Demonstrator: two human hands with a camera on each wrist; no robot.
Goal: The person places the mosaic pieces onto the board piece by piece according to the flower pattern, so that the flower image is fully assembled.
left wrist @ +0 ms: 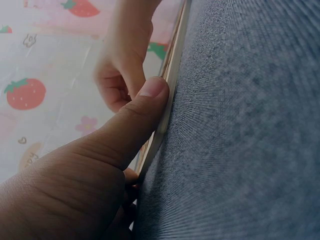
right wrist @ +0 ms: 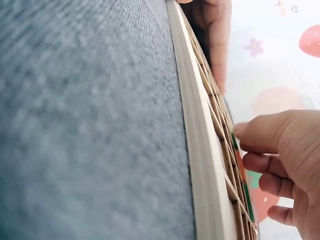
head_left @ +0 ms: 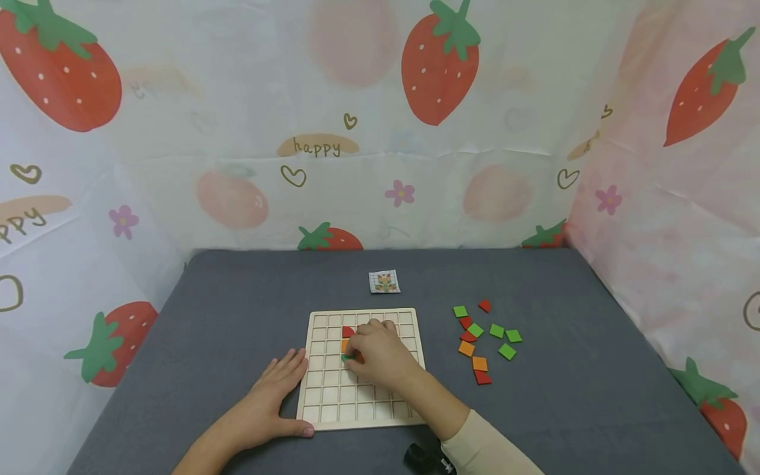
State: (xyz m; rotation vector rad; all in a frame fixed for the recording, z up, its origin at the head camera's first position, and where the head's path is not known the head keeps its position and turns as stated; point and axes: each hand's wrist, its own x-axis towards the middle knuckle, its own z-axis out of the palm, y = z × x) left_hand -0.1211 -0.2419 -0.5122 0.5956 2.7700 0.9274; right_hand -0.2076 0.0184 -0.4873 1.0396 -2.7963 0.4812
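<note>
A pale wooden grid board (head_left: 320,396) lies on the grey cloth. Over its middle, my right hand (head_left: 382,356) pinches a small green tile (head_left: 347,357) down at the grid, its thumb low beside the piece in the right wrist view. Just beyond that tile, an orange tile (head_left: 344,346) and a red tile (head_left: 348,332) sit in cells, partly covered by the fingers. Another green tile (right wrist: 249,200) shows in the board in the right wrist view. My left hand (head_left: 264,402) steadies the board's left side, fingers extended along the edge and thumb at the near corner.
Right of the board are scattered loose tiles: several green tiles (head_left: 507,351), red tiles (head_left: 483,378) and orange tiles (head_left: 479,363). A small printed pattern card (head_left: 384,282) lies behind the board. A black object (head_left: 423,458) is by the right sleeve. Strawberry-print cloth (head_left: 380,218) walls the table.
</note>
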